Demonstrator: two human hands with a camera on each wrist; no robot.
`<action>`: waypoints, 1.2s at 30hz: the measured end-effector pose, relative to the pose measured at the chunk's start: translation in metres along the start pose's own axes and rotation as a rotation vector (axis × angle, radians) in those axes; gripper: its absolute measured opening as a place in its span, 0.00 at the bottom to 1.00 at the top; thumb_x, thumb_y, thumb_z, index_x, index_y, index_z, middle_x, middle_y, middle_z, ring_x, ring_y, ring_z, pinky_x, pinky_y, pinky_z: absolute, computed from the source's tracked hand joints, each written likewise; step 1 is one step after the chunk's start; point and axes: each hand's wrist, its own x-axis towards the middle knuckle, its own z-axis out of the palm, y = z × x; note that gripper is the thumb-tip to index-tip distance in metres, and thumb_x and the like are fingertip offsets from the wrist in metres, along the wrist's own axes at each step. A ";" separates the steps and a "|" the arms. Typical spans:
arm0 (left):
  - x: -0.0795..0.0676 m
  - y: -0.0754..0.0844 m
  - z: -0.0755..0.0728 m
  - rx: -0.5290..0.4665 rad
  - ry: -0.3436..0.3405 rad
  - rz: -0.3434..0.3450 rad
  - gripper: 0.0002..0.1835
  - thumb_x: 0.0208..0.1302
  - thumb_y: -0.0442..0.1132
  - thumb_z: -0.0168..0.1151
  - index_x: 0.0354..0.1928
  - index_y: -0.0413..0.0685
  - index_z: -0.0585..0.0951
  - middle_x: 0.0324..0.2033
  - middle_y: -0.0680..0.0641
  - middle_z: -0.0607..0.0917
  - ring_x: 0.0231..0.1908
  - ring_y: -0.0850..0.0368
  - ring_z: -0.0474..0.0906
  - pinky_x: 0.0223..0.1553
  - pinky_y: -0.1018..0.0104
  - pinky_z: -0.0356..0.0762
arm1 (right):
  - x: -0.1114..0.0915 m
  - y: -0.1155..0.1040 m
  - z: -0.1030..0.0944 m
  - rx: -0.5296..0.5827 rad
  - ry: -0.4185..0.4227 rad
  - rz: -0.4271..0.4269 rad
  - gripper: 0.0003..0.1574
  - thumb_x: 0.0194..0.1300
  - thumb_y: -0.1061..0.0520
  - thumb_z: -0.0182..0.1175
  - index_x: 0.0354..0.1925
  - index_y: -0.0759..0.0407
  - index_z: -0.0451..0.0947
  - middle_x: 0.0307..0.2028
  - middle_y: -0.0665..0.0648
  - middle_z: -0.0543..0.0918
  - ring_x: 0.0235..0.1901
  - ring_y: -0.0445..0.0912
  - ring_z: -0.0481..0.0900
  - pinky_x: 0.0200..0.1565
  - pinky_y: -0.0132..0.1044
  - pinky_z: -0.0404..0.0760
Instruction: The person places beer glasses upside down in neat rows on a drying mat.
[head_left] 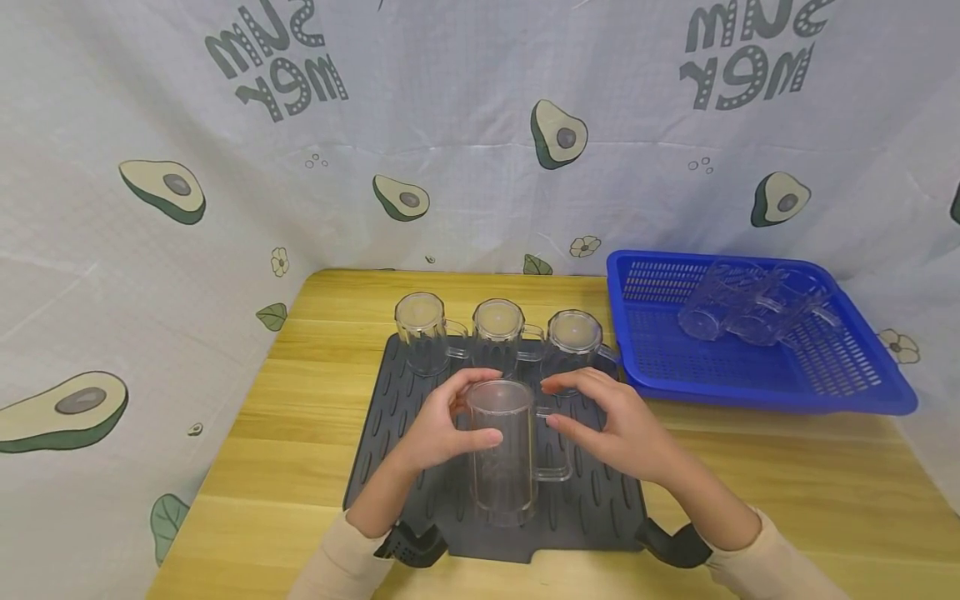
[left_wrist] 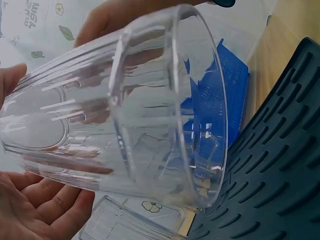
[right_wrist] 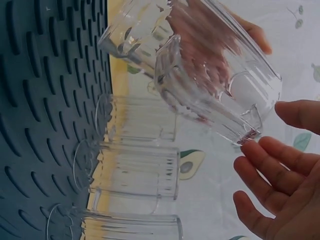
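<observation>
A clear glass mug (head_left: pixel 504 475) stands upside down in front of me, its rim low over the dark ribbed drying mat (head_left: pixel 592 508). My left hand (head_left: pixel 442 429) holds it near the base, thumb on the front and fingers round the far side. The mug's handle (head_left: pixel 553 473) points right. Beside the handle, my right hand (head_left: pixel 622 421) has its fingers loosely bent and spread, fingertips close to the upper end of the mug. Behind it, three more clear mugs (head_left: pixel 426 354) are upturned in a row along the mat's back edge, handles to the right.
To the right at the back sits a blue plastic basket (head_left: pixel 772 402) with clear mugs (head_left: pixel 705 323) lying on their sides in it. The mat rests on a wood-grain table (head_left: pixel 262 467). A white curtain (head_left: pixel 465 75) printed with avocados hangs behind the table.
</observation>
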 end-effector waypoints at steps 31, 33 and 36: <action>-0.005 0.001 0.002 0.110 0.007 0.135 0.44 0.45 0.30 0.75 0.66 0.35 0.65 0.56 0.44 0.79 0.55 0.50 0.75 0.58 0.51 0.72 | -0.006 0.008 0.017 0.101 -0.086 0.100 0.19 0.65 0.61 0.64 0.54 0.59 0.78 0.50 0.52 0.82 0.48 0.46 0.80 0.48 0.46 0.80; -0.006 0.001 0.001 0.113 0.014 0.132 0.44 0.45 0.30 0.75 0.67 0.35 0.66 0.56 0.44 0.79 0.55 0.50 0.75 0.58 0.50 0.72 | -0.005 0.008 0.018 0.110 -0.090 0.105 0.19 0.65 0.61 0.64 0.54 0.59 0.78 0.50 0.52 0.82 0.48 0.46 0.81 0.49 0.46 0.81; -0.008 0.003 0.001 0.119 0.029 0.131 0.44 0.44 0.31 0.75 0.67 0.37 0.66 0.56 0.44 0.79 0.55 0.50 0.75 0.58 0.49 0.72 | -0.005 0.008 0.020 0.121 -0.096 0.119 0.18 0.66 0.61 0.63 0.54 0.60 0.79 0.49 0.52 0.83 0.46 0.44 0.81 0.48 0.44 0.81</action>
